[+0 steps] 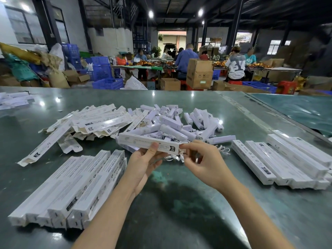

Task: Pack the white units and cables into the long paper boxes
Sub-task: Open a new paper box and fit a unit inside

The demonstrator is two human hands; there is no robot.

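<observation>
Gripping the long paper box [149, 142], the left hand [143, 164] is steadying it while the right hand [203, 162] is pinching its end flap, apparently closing it.

Blue crates [102, 69], cardboard ctns [199, 73] beyond.

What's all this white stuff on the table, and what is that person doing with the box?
A person is packing by hand. The left hand holds a long paper box from below, while the right hand pinches its near end, where a white cable hangs. Behind lies a heap of white units, with flat unfolded boxes to its left. Closed boxes are stacked at the near left and right on the green table.
</observation>
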